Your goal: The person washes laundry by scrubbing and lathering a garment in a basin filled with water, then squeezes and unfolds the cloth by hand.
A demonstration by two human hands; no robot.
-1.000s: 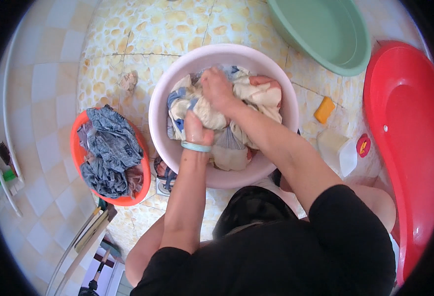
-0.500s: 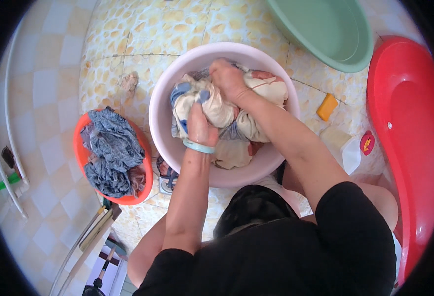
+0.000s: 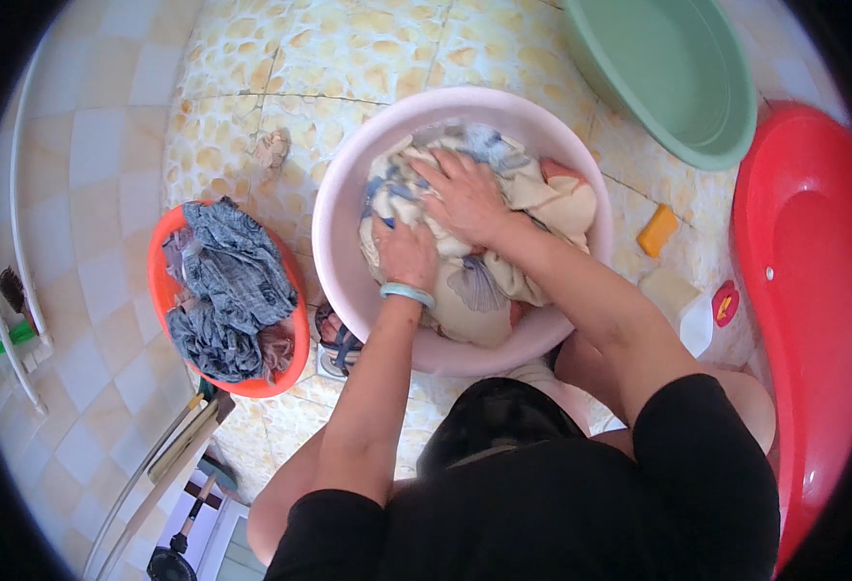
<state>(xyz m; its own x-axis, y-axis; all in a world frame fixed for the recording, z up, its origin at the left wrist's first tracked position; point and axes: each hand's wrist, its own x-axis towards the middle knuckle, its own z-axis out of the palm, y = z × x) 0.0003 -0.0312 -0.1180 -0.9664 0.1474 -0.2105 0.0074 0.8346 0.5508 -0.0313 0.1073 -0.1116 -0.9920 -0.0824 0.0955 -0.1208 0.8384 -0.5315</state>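
Observation:
A wet cream cloth (image 3: 474, 315) with blue, grey and reddish-brown patterning lies bunched in a pale pink round basin (image 3: 334, 242). My right hand (image 3: 466, 198) rests on top of the bundle, fingers spread and stretched over the fabric. Just below and to its left, my left hand (image 3: 408, 257) is bent into the cloth, its fingertips partly sunk in the folds. A pale green bangle (image 3: 408, 292) circles my left wrist. Some suds or water show at the basin's far side.
Left of the basin stands an orange tub (image 3: 302, 334) holding blue-grey clothes (image 3: 237, 281). A green basin (image 3: 678, 150) is at the far right, beside a long red tub (image 3: 813, 242). An orange soap bar (image 3: 657, 230) lies on the tiled floor (image 3: 348, 58).
My right hand has come down from the basin's far side and spread out from a fist on the cloth. My left hand has pushed lower into the bundle, which looks flatter. The view has shifted slightly.

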